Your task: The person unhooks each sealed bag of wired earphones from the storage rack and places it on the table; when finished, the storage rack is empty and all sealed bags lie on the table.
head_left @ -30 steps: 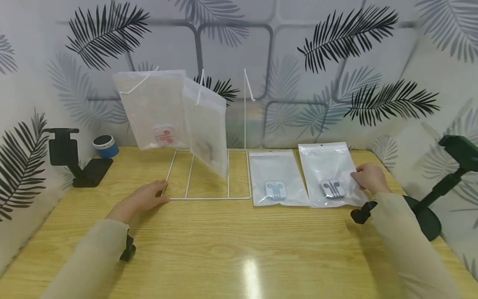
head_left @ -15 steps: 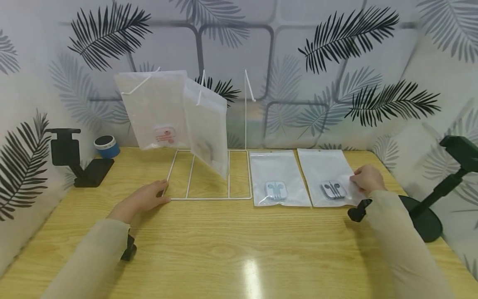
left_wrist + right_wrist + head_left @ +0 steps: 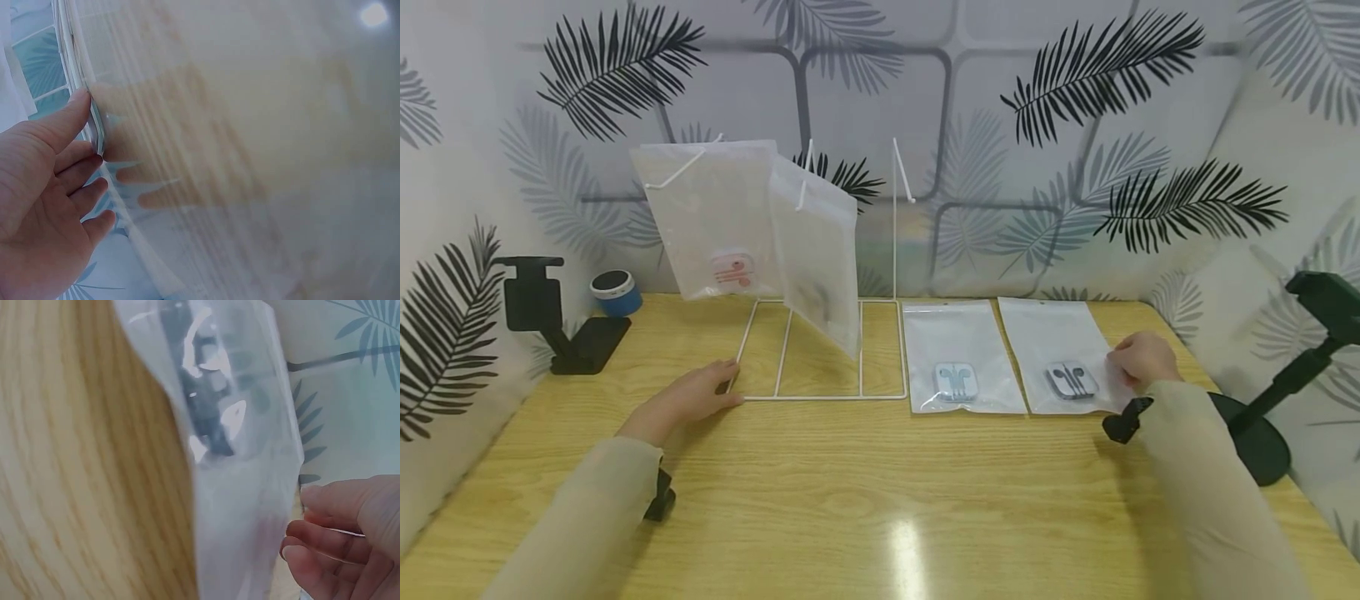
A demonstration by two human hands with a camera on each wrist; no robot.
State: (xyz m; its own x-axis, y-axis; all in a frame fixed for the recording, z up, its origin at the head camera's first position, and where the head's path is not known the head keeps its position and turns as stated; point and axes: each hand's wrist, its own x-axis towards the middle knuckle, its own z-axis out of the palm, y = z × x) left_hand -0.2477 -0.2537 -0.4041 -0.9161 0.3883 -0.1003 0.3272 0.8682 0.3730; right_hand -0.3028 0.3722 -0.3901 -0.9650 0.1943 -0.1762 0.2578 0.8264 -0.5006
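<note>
In the head view, my left hand [image 3: 688, 394] grips the left front corner of the white wire rack [image 3: 827, 398]; the left wrist view shows thumb and fingertips on the wire. My right hand [image 3: 1146, 360] is at the right edge of a zip bag [image 3: 1041, 333] lying on the table, holding boxed earphones [image 3: 1071, 380] with dark lines. In the right wrist view, its thumb and fingers stand parted, with fingertips right at the bag's edge [image 3: 275, 519]. A second zip bag [image 3: 951, 333] with pale blue earphones [image 3: 956, 382] lies between it and the rack.
Two bags hang from rack hooks: one with red earphones [image 3: 715, 208], one turned sideways [image 3: 816, 242]. The rack's right hook [image 3: 904, 175] is bare. A black phone stand [image 3: 535, 308] and blue speaker [image 3: 617, 293] stand left, another black stand [image 3: 1262, 425] right.
The right bag, tilted up a second ago, has settled flatter on the table, its top edge lower in view. My right hand has shifted slightly right since half a second ago. The left hand stays put.
</note>
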